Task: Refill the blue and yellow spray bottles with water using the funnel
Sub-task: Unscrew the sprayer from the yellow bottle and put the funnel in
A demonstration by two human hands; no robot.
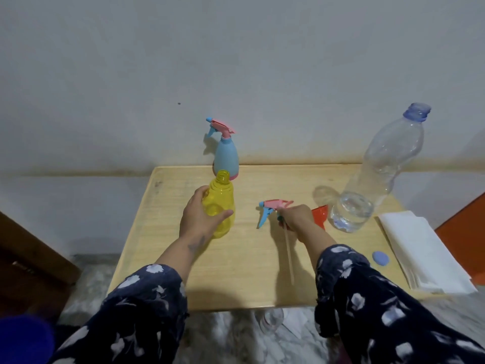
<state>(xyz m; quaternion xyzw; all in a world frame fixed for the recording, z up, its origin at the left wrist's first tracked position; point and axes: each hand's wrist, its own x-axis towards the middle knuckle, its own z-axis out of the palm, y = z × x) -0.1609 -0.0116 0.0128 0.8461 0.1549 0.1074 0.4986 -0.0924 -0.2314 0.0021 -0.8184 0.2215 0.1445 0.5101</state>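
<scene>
Now hands [199, 214] on yellow bottle [220, 206], sprayer [275, 210].

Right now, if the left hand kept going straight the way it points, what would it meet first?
It already grips the yellow bottle; straight beyond the left hand, the blue spray bottle likely comes next, though depth is unclear.

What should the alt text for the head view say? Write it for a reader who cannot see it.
The left hand grips an uncapped yellow spray bottle on a wooden table while the right hand holds its removed spray head. Behind stands a blue spray bottle; right are an orange funnel and an open water bottle.
</scene>
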